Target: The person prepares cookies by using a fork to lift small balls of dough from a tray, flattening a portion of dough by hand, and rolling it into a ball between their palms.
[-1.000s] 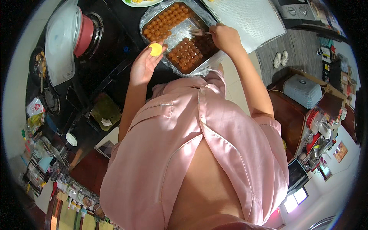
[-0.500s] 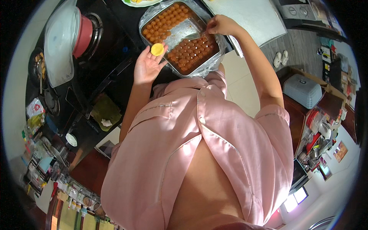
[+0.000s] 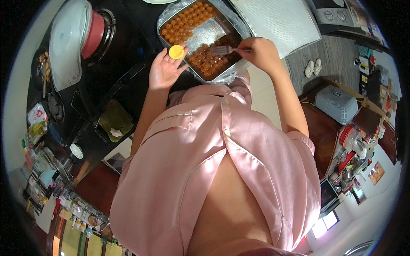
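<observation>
My left hand (image 3: pixel 165 76) is palm up, with a small yellow disc-shaped piece (image 3: pixel 176 52) resting on its fingers at the left side of a metal tray (image 3: pixel 208 34). I cannot tell whether the piece is flat or slightly hollow. Between the fingers of my right hand (image 3: pixel 261 52) is the handle of a fork (image 3: pixel 222 50). Its tines reach in among darker, sticky amber balls (image 3: pixel 206 63) in the near part of the tray. Neat rows of lighter amber balls (image 3: pixel 188 22) fill the far left part, with bare metal between the two groups.
Clear plastic wrap (image 3: pixel 241 25) surrounds the tray. A white textured mat (image 3: pixel 277 25) lies to its right. At left stand a red pot (image 3: pixel 95 34) by a burner and a large translucent lid (image 3: pixel 64 64). A plate's edge (image 3: pixel 159 1) shows at the top.
My right hand has come down and right from the tray's far right edge, with the fork angled differently among the balls. My left hand stays nearly in place, still holding the yellow piece.
</observation>
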`<state>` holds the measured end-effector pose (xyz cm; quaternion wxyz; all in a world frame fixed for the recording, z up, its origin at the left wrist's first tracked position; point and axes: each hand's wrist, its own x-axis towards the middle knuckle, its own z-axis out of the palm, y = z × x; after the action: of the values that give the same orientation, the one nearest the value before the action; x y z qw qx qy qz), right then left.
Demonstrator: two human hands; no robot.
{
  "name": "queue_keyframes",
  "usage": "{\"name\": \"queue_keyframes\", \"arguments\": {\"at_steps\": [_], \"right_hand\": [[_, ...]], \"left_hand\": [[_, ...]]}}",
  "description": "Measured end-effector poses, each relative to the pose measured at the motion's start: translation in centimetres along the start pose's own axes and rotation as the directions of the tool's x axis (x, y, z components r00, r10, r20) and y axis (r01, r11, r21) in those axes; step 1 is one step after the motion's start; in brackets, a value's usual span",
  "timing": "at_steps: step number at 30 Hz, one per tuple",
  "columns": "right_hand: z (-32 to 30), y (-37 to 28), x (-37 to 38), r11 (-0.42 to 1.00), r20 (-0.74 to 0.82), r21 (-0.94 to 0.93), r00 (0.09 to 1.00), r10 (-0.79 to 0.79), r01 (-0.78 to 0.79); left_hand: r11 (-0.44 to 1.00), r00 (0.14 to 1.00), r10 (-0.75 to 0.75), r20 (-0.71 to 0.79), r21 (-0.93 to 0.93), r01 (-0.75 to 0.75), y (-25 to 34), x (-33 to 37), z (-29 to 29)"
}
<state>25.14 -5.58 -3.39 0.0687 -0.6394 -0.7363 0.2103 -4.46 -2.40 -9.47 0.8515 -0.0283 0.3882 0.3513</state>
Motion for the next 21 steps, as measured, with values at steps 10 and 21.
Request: {"name": "queue_keyframes", "arguments": {"at_steps": [10,21], "right_hand": [[3.2,2.9,1.1,0.999,0.054,0.027,0.998,0.022,-0.023],[4.6,2.8,1.9,0.992,0.149,0.123,0.988,-0.028,0.01]], "left_hand": [[0.913,0.989,0.129,0.067,0.38,-0.145,-0.4,-0.3,-1.4],[0.921,0.986,0.115,0.121,0.36,-0.151,-0.4,0.2,-1.8]]}}
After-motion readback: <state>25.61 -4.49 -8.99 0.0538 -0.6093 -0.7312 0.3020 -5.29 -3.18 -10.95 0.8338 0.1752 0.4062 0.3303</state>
